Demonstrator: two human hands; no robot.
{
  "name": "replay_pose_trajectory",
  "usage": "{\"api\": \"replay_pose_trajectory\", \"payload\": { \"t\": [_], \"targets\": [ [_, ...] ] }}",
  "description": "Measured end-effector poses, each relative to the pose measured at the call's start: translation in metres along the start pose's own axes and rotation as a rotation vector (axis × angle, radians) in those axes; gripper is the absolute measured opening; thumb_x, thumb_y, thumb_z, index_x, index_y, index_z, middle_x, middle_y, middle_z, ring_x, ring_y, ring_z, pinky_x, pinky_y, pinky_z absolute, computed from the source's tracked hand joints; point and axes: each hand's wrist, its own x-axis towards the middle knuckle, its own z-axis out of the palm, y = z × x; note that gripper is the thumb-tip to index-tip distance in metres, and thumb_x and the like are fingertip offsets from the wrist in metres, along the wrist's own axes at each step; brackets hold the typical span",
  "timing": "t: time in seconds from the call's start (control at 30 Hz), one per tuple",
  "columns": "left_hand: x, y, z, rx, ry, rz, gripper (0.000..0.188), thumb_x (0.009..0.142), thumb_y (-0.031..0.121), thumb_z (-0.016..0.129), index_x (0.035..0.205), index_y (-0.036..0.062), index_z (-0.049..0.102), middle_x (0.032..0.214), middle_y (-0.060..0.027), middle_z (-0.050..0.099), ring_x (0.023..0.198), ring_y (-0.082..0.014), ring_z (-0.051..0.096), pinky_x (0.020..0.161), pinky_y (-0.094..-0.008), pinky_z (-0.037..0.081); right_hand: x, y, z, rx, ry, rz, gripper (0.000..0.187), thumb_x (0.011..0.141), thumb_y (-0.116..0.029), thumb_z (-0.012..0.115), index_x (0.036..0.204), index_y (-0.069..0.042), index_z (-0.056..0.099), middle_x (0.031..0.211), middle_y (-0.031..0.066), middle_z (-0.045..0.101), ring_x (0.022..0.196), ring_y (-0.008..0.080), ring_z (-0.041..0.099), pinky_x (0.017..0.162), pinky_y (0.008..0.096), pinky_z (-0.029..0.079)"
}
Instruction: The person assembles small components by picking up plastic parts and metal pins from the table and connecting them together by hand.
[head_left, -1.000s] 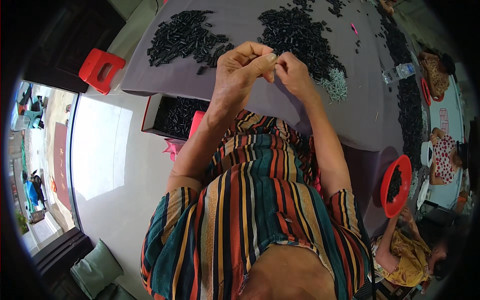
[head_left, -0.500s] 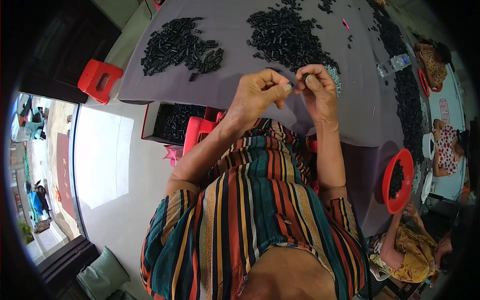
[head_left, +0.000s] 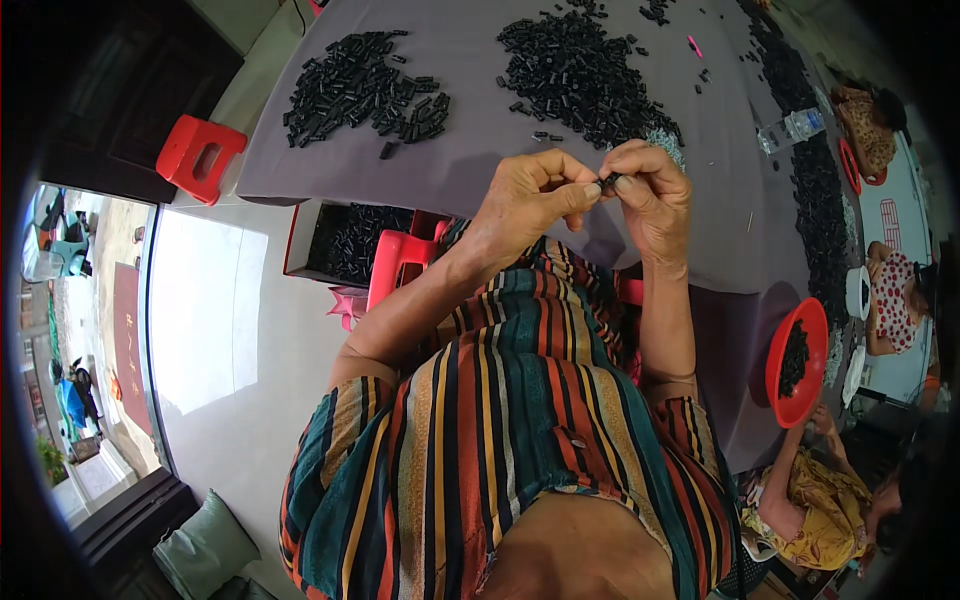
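My left hand (head_left: 535, 205) and my right hand (head_left: 651, 200) meet over the near edge of the table, fingertips almost touching. A small black cylindrical piece (head_left: 609, 182) is pinched between the right thumb and fingers. The left thumb and index finger close at its left end; whether they hold a separate part is too small to tell. Just beyond the hands lies a large heap of black cylindrical pieces (head_left: 575, 75), with a little pile of pale greenish small parts (head_left: 665, 145) at its near right edge. Another heap of black pieces (head_left: 355, 90) is farther left.
A box of black pieces (head_left: 355, 245) stands below the table edge, beside a red stool (head_left: 398, 265). Another red stool (head_left: 200, 160) is at far left. On the right are a red bowl (head_left: 820, 345), a clear plastic bottle (head_left: 795, 130) and several people seated along the table.
My hands have come together, the right moving slightly nearer me. The black piece now sits between both hands' fingertips instead of apart.
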Motion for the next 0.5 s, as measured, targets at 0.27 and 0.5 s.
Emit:
{"api": "replay_pose_trajectory", "payload": {
  "t": [0.27,0.5],
  "targets": [
    [0.000,-0.002,-0.001,-0.113,-0.081,-0.029,0.013,0.083,0.008,0.060,0.089,-0.0040,0.059,0.075,-0.0061,0.057,0.063,-0.0113,0.053,0.058,-0.0233,0.045,-0.002,-0.012,0.000,-0.189,-0.076,-0.072,0.011,0.079,0.004,0.058,0.090,0.004,0.060,0.089,0.0117,0.056,0.074,0.0120,0.056,0.063,0.0225,0.049],
    [0.000,-0.004,0.000,-0.075,-0.048,0.021,0.011,0.081,0.007,0.062,0.085,-0.0027,0.059,0.072,-0.0054,0.057,0.058,-0.0093,0.052,0.053,-0.0215,0.043,-0.004,-0.017,0.006,-0.223,-0.013,-0.028,0.008,0.081,0.003,0.058,0.088,0.004,0.061,0.087,0.0108,0.056,0.071,0.0116,0.056,0.062,0.0220,0.049]
  ]
}}
